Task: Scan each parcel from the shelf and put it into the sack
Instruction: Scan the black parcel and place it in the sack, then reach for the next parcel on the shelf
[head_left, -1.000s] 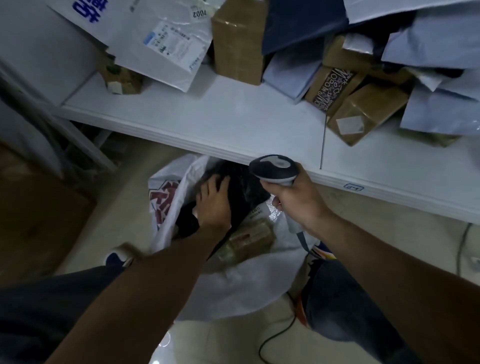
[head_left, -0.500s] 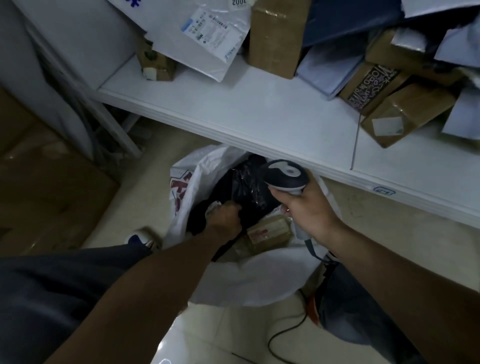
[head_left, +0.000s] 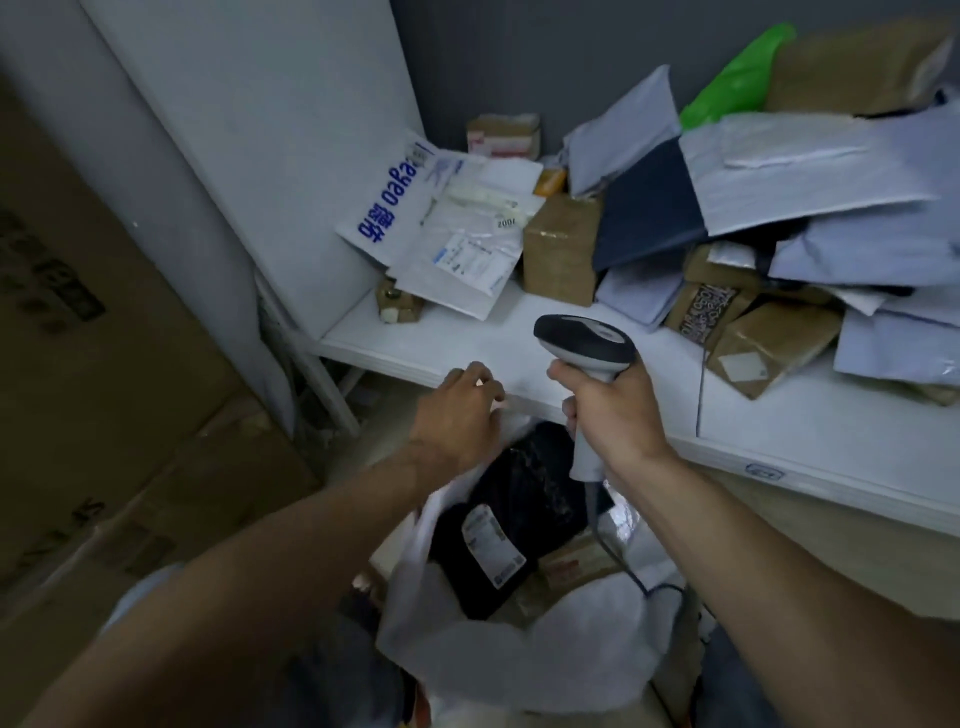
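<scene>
**Left hand** (head_left: 457, 410): mine, above the front edge of the shelf (head_left: 779, 431) towards its left corner, over the mouth of the sack. Fingers loosely curled, grasping nothing that I can see.

**Right hand** (head_left: 610, 415): clenched round the handle of the scanner (head_left: 584, 340), whose head is uppermost, over the shelf's front edge. Its cable (head_left: 615, 558) runs down across the sack's opening.

**Sack** (head_left: 519, 649): white, mouth open, below the shelf's front edge, between my forearms.
- Inside it is a black parcel (head_left: 524, 499), white label (head_left: 493, 545) facing up.
- A brown box (head_left: 576, 564) lies just beside the parcel on the right, partly hidden.

**Shelf, left end:**
- White mailer (head_left: 400, 202) with blue print, leaning at the back left corner.
- Small carton (head_left: 397, 304) under the mailer's lower edge.

**Shelf, middle:**
- Taped box (head_left: 558, 249), upright.
- Dark blue mailer (head_left: 644, 213), resting against the taped box.

**Shelf, right end:**
- Heap of pale grey mailers (head_left: 810, 171).
- Green bag (head_left: 737, 78) at the back.
- Black-printed box (head_left: 706, 312) and labelled box (head_left: 769, 343) at the heap's front.

**Off the shelf's left end:** large cardboard cartons (head_left: 78, 364), stacked.
</scene>
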